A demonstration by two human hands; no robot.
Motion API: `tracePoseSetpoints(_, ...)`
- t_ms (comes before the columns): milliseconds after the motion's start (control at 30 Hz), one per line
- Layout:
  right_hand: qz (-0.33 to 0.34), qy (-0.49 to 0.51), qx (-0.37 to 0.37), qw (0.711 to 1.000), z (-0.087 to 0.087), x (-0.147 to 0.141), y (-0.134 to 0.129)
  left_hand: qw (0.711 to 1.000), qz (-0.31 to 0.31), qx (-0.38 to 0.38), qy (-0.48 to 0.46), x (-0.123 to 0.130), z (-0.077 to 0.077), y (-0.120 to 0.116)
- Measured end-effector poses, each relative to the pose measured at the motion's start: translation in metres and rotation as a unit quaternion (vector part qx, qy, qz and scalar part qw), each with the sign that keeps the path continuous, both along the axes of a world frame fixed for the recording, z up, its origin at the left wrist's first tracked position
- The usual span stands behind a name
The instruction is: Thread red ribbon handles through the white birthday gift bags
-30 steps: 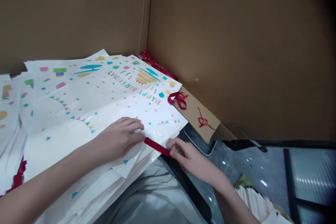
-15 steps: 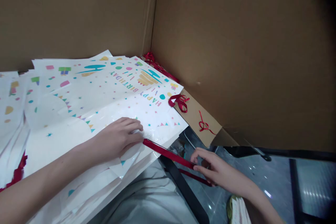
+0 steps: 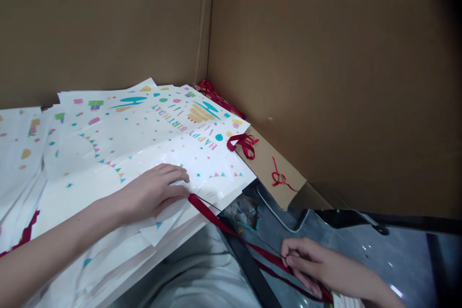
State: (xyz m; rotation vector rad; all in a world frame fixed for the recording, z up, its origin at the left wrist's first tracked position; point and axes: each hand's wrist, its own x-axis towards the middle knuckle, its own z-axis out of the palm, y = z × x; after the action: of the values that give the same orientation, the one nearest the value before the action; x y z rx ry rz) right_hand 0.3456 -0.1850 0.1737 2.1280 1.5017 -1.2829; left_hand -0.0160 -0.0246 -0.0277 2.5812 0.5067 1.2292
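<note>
A red ribbon [image 3: 212, 218] slants from the stack of printed bags down to the lower right, with a thin dark cord [image 3: 207, 201] running beside it. At its upper end my left hand [image 3: 159, 189] is closed in a pinch and rests on the top bag. My right hand [image 3: 306, 262] is closed around the lower length, thumb against fingers, past the edge of the stack. A second strand of ribbon hangs below that hand. The white bags [image 3: 144, 134] carry "HAPPY BIRTHDAY", a cake, stars and bunting.
Tall cardboard walls [image 3: 325, 72] stand behind and to the right. A curled red ribbon piece [image 3: 279, 178] lies on a cardboard flap [image 3: 285, 197], and more red ribbon [image 3: 216, 96] is bunched in the corner. Below are a dark bar [image 3: 245, 262] and shiny grey floor [image 3: 368, 250].
My right hand has moved down and to the right, and a longer stretch of ribbon and cord now spans between the hands. My left hand keeps its pinch on the bags.
</note>
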Motion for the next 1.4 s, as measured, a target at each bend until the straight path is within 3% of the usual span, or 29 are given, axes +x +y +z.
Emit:
tracePoseSetpoints(167,0.017,0.032,0.011,0.999,0.003,0.008,-0.005,1.000,-0.010,0.013,0.008,-0.002,0.004,-0.001)
tracePoseSetpoints(300,0.022,0.043,0.009,0.999,-0.007,0.004,-0.001,1.000,-0.017,-0.011,0.002,-0.001,0.005,-0.001)
tracePoseSetpoints(500,0.064,0.073,0.050,0.994,-0.032,-0.038,0.024,0.998,-0.004,-0.069,0.006,0.002,0.005,0.003)
tracePoseSetpoints(667,0.074,0.096,0.090,0.989,-0.042,-0.061,0.037,0.994,0.037,-0.094,0.029,-0.008,0.001,0.006)
tracePoseSetpoints(767,0.072,0.103,0.077,0.989,-0.043,-0.050,0.030,0.990,0.063,-0.118,0.035,-0.018,-0.004,0.009)
tracePoseSetpoints(933,0.031,0.098,0.057,0.993,-0.042,-0.007,0.006,0.987,0.077,-0.137,0.030,-0.029,-0.010,0.016)
tracePoseSetpoints(1133,0.002,0.136,0.193,0.972,-0.043,0.004,0.006,0.989,0.066,-0.128,0.018,-0.026,-0.010,0.018)
tracePoseSetpoints(1233,0.060,0.110,0.246,0.961,-0.047,-0.003,0.018,0.989,0.063,-0.132,0.017,-0.026,-0.009,0.017)
tracePoseSetpoints(1333,0.137,0.070,0.332,0.931,-0.053,-0.007,0.025,0.988,0.061,-0.137,0.020,-0.027,-0.009,0.015)
tracePoseSetpoints(1400,0.165,0.084,0.342,0.921,-0.056,-0.006,0.025,0.988,0.061,-0.139,0.017,-0.028,-0.009,0.014)
